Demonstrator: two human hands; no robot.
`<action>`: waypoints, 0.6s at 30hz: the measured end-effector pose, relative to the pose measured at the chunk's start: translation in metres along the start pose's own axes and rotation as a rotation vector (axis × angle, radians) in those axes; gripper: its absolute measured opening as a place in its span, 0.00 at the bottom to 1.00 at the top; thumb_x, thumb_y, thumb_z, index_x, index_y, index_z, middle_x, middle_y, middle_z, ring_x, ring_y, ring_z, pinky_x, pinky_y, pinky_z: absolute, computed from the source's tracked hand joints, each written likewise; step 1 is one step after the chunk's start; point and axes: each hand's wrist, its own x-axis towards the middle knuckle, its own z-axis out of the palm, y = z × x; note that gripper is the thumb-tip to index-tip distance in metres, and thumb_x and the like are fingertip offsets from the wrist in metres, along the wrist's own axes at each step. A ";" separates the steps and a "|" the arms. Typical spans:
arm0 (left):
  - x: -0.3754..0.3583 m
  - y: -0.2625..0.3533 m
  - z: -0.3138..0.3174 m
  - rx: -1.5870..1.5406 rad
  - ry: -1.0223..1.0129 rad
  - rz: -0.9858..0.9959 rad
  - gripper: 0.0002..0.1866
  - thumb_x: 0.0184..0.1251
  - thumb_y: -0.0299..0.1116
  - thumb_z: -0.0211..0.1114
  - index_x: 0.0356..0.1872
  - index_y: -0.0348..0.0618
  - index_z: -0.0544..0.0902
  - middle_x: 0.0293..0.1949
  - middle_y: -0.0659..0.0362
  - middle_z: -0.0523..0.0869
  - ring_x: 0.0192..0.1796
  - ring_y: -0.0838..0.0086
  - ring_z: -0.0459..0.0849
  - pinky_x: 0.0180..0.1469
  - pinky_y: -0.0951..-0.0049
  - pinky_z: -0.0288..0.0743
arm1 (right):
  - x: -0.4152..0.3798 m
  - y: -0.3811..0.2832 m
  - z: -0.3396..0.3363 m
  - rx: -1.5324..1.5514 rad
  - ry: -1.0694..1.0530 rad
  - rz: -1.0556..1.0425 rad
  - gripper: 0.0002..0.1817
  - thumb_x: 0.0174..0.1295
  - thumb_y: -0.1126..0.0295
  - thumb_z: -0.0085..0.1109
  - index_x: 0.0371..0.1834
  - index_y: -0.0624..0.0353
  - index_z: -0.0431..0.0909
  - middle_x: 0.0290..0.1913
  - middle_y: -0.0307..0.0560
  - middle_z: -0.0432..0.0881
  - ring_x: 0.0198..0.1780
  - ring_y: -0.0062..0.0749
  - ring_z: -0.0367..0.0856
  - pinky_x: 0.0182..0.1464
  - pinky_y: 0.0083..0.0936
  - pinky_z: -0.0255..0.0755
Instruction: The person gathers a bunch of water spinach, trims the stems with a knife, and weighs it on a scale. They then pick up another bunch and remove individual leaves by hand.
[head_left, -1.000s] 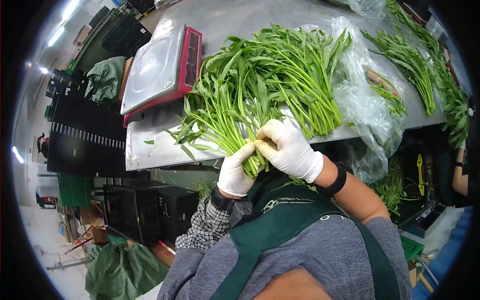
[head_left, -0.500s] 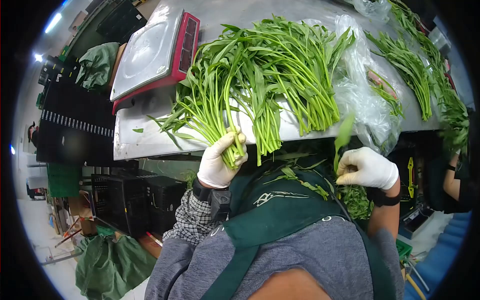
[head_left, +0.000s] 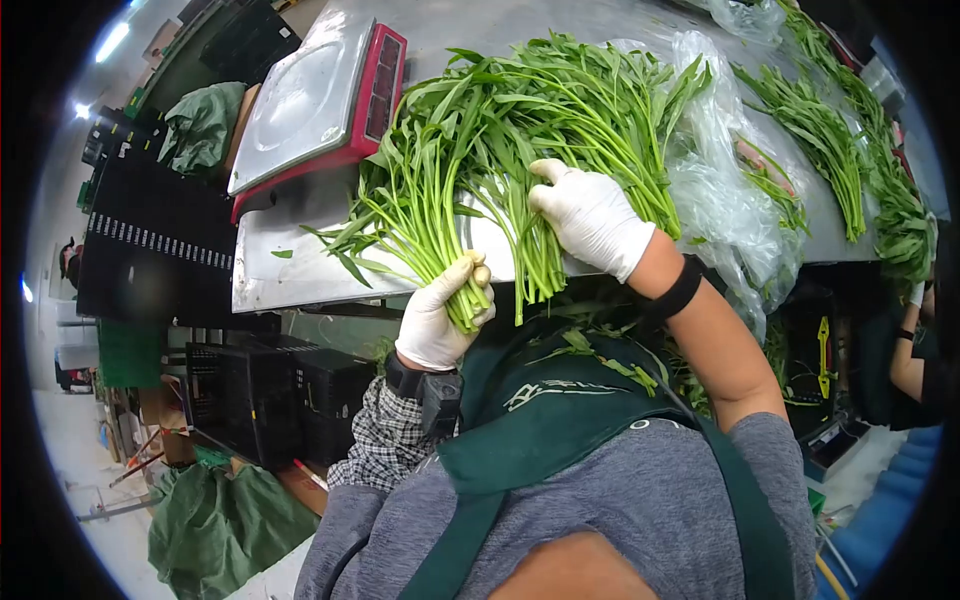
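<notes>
My gloved left hand (head_left: 443, 310) is closed around the lower stems of a bunch of water spinach (head_left: 425, 225) at the table's front edge. Its leafy tops lie back across the metal table (head_left: 290, 240). My right hand (head_left: 590, 215), also gloved, reaches over a middle bunch (head_left: 537, 265) with its fingers curled and pinched against the stalks. How many stalks they grip is hidden. Another bunch (head_left: 625, 185) lies just right of that hand, with its leaves overlapping the others.
A red scale (head_left: 300, 110) with a metal pan stands on the left of the table. Clear plastic bags (head_left: 725, 190) lie to the right, with more greens (head_left: 820, 150) beyond. Black crates (head_left: 250, 400) stand below at the left. Another person's arm (head_left: 908, 360) shows at the far right.
My right hand has moved up and left from beside the apron to the middle bunch. The leafy piece near it dropped out of view. My left hand keeps its hold.
</notes>
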 end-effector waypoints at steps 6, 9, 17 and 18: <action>0.003 -0.001 -0.002 0.032 0.053 0.002 0.10 0.64 0.34 0.56 0.42 0.39 0.75 0.29 0.60 0.78 0.25 0.76 0.70 0.24 0.78 0.63 | -0.018 0.005 -0.010 0.666 0.308 0.198 0.05 0.54 0.77 0.53 0.34 0.58 0.74 0.36 0.48 0.77 0.34 0.40 0.77 0.38 0.28 0.71; 0.004 -0.002 -0.001 0.052 0.022 -0.034 0.11 0.64 0.35 0.56 0.42 0.40 0.75 0.29 0.61 0.78 0.26 0.76 0.72 0.24 0.77 0.64 | -0.021 -0.002 -0.010 0.958 0.256 0.341 0.05 0.57 0.78 0.52 0.36 0.61 0.74 0.34 0.43 0.77 0.35 0.25 0.75 0.39 0.21 0.69; 0.011 -0.007 0.003 0.136 0.032 -0.093 0.12 0.64 0.37 0.55 0.41 0.39 0.76 0.27 0.64 0.78 0.26 0.79 0.74 0.24 0.80 0.66 | -0.017 -0.021 -0.015 1.790 0.312 0.424 0.05 0.62 0.76 0.49 0.40 0.59 0.73 0.38 0.43 0.78 0.38 0.25 0.77 0.46 0.25 0.73; 0.011 -0.008 0.004 0.174 0.061 -0.087 0.14 0.65 0.39 0.54 0.42 0.39 0.75 0.27 0.64 0.77 0.25 0.78 0.73 0.22 0.81 0.65 | -0.019 -0.021 -0.016 1.788 0.312 0.424 0.05 0.62 0.76 0.49 0.40 0.59 0.73 0.38 0.43 0.78 0.38 0.25 0.77 0.46 0.25 0.73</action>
